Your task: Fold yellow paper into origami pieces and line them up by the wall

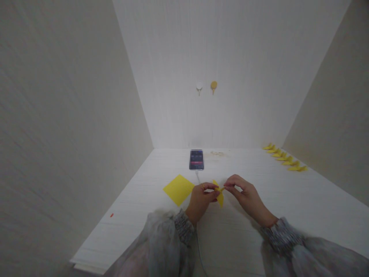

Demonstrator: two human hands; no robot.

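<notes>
A small folded piece of yellow paper (220, 199), shaped like a paper crane with pointed ends, is held up between both hands above the white table. My left hand (202, 198), with a ring on one finger, pinches its middle from the left side. From the right, my right hand (243, 192) grips a narrow tip of the same folded paper between thumb and fingertips. Flat on the table, just left of my left hand, lies a square yellow sheet (178, 189), its right corner meeting the hand's outline.
A phone-like device (196, 159) with a blurred screen stands near the back wall, its white cable (198, 246) running toward me under the left hand. Several folded yellow paper cranes (284, 157) line the back right. A small orange-red piece (112, 215) lies far left. Two hooks (213, 85) are on the wall.
</notes>
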